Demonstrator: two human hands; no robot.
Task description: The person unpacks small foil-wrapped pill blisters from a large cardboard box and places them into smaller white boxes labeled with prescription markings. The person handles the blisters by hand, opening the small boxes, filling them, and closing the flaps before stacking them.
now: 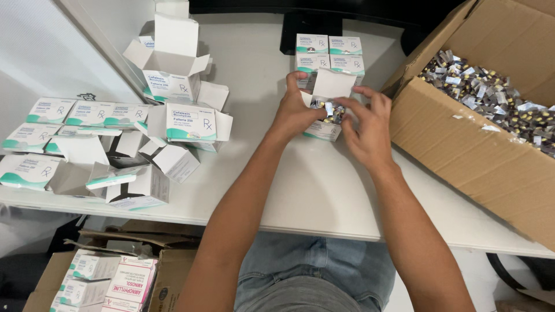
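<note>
A small white and green medicine carton (324,130) stands on the white table (306,196) with its top flap up. My left hand (295,110) grips its left side. My right hand (367,127) presses silver blister strips (326,110) down into the carton's open top. Just behind it sit several closed cartons of the same kind (329,53) in a neat block.
A large brown cardboard box (462,144) full of loose silver blister strips (491,92) stands at the right. A heap of open, empty cartons (167,115) and flat ones lies at the left. Below the table, a box holds other medicine packs (110,280).
</note>
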